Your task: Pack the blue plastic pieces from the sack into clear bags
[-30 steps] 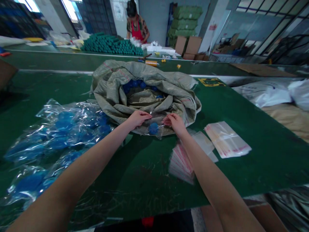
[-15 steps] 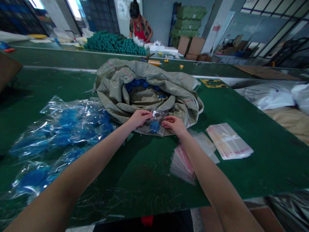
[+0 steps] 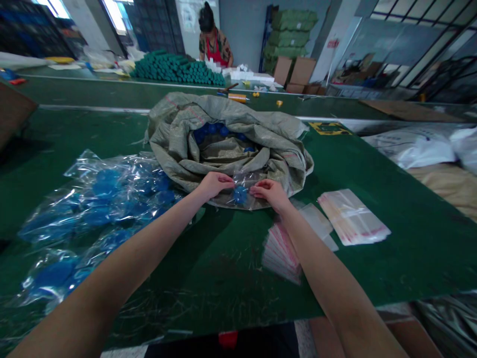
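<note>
Between my hands is a clear plastic bag (image 3: 246,180) with a round blue object (image 3: 239,195) inside it. My left hand (image 3: 215,185) pinches the bag's left edge, and my right hand (image 3: 270,193) pinches its right edge. Both hands are at the near rim of a large grey-green woven sack (image 3: 286,149), its mouth rolled open. Inside the sack lie several blue round pieces (image 3: 212,129). To the left of my left arm, a pile of filled clear bags (image 3: 100,194) with blue objects spreads over the green table (image 3: 216,268).
Under my right forearm lie fanned clear bags with pink edges (image 3: 281,251); a banded stack of bags (image 3: 354,217) lies further right. Across the table are a pile of green rolls (image 3: 175,69) and a person in a red apron (image 3: 214,47). White sacks (image 3: 413,146) stand at the right.
The bag between my hands has shifted slightly and its top edge looks less glossy. My hands stay almost in place; the view has moved a little.
</note>
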Tool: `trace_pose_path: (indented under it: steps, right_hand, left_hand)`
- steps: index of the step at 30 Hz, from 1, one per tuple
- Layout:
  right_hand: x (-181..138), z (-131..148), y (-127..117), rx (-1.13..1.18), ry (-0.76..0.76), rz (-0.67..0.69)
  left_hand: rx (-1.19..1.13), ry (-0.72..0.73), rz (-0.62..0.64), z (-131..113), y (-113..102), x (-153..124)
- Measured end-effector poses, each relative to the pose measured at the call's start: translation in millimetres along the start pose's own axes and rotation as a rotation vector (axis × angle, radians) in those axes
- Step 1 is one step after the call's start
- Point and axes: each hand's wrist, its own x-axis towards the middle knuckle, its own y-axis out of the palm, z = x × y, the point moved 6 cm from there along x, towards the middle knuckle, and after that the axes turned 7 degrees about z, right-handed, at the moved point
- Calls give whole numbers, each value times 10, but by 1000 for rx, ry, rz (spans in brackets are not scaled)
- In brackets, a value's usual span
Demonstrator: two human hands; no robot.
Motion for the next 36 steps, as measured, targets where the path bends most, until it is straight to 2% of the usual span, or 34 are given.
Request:
trace_pose_path:
  steps: [4,10,21,28,36]
  right_hand:
    - [-7,19,-26,17,-11,-24]
    - [-11,54,-18,-17,-74,6]
    - [-55,169,-13,-254,-210,58]
    - [-90,242,-38,-333,-220,25]
    - [-60,216,-84,-276,-245,-1]
  left_hand:
    - [-7,35,-23,8,-30,-8]
    - [10,108,25,47,-41,1]
    - [-55,304,120,51,-19,54]
    - [28,236,66,36,-59,24]
    - [70,171,45,-26,-71,-62]
